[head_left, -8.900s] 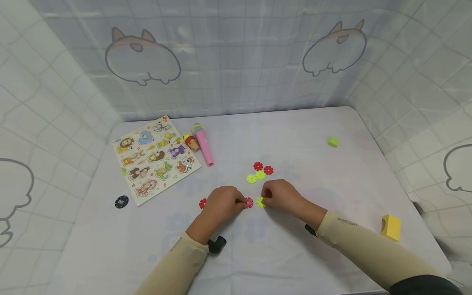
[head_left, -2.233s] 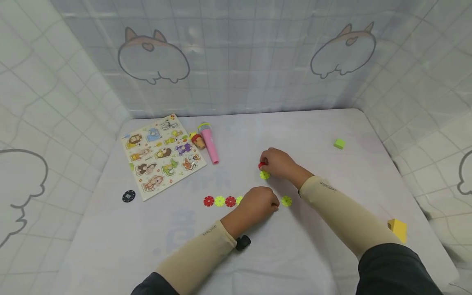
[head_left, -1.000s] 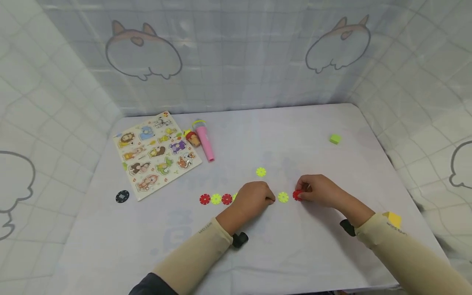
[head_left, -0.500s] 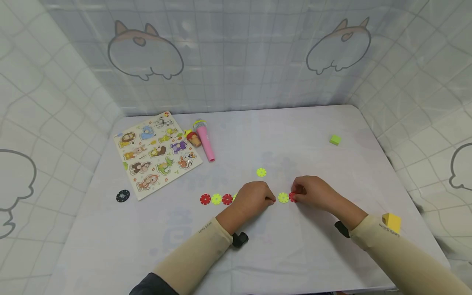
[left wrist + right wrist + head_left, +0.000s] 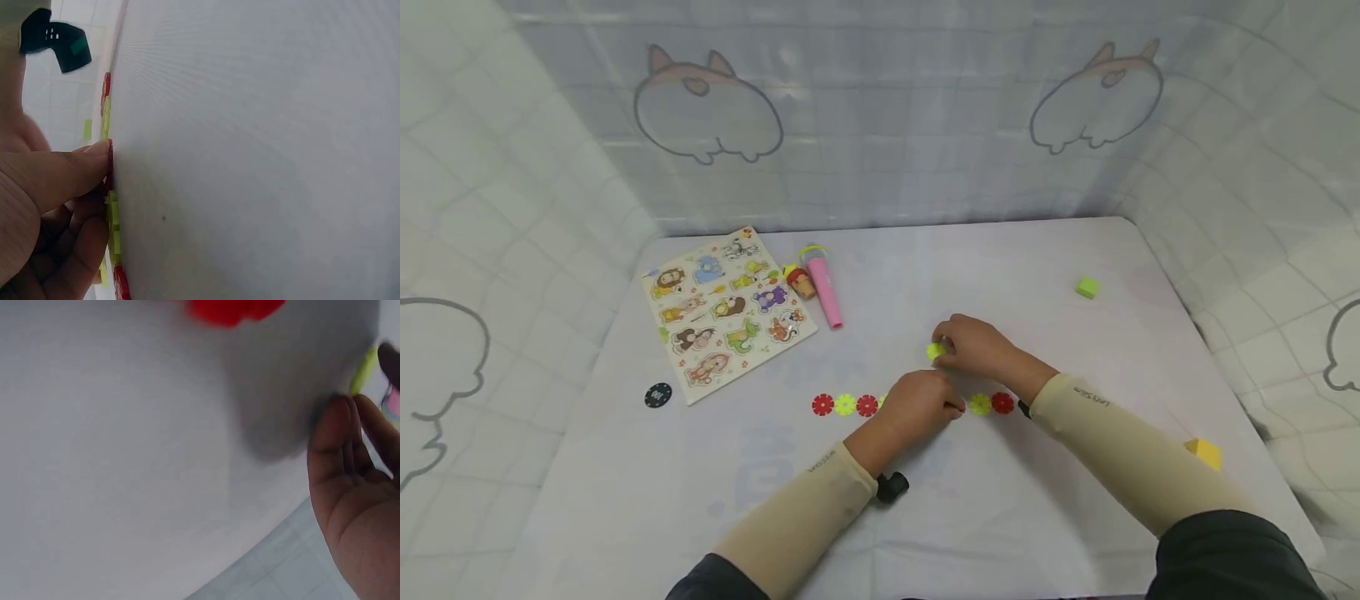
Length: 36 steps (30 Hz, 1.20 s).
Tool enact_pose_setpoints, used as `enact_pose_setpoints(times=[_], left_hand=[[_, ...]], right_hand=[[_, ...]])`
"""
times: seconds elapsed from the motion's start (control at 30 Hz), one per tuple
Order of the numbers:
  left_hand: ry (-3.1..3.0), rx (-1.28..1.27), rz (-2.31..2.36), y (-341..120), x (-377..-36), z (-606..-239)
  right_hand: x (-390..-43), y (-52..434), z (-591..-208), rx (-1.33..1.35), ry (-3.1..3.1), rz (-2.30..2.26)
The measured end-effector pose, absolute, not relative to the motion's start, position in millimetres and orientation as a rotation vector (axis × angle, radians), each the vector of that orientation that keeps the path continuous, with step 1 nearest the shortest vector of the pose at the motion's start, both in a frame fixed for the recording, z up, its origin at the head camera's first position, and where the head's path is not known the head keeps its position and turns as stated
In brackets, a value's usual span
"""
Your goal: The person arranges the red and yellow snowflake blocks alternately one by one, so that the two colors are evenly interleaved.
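Head view: I'm seeing my right hand (image 5: pixel 973 346) pinching a loose yellow-green disc (image 5: pixel 935 352) on the table (image 5: pixel 1000 517), just beyond the row of discs (image 5: pixel 846 405), which is running left-right.
Head view, L: my left hand (image 5: pixel 917 404) is pressing fingertips on the row's middle; the gap's nearer this hand.
Left wrist view: thumb (image 5: pixel 75 172) is lying on a red disc (image 5: pixel 110 164), fingers curled.
Right wrist view: fingers (image 5: pixel 340 440) are curling at the yellow-green disc (image 5: pixel 364 369); grip partly hidden.
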<state>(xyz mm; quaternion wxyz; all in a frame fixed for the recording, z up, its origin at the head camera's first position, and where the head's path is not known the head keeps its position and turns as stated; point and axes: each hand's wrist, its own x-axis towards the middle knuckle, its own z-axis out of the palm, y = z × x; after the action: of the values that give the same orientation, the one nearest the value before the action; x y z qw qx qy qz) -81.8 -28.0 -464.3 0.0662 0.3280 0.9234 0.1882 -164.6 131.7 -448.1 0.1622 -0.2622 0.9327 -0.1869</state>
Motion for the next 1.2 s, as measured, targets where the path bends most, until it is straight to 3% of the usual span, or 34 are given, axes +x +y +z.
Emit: enact_pose_setpoints(times=[0.17, 0.37, 0.77, 1.2], left_hand=[[2.767, 0.984, 0.582, -24, -80, -464], [2.764, 0.963, 0.581, -21, -82, -463], [2.716, 0.822, 0.588, -22, -85, -459], [2.705, 0.808, 0.580, -23, -81, -458]], right_hand=[[-167, 125, -451, -0.700, 2.649, -0.493], [-166, 139, -441, -0.639, 2.611, -0.747], [-136, 244, -428, -0.315, 2.531, -0.918], [-93, 244, -454, -0.454, 2.705, -0.734]])
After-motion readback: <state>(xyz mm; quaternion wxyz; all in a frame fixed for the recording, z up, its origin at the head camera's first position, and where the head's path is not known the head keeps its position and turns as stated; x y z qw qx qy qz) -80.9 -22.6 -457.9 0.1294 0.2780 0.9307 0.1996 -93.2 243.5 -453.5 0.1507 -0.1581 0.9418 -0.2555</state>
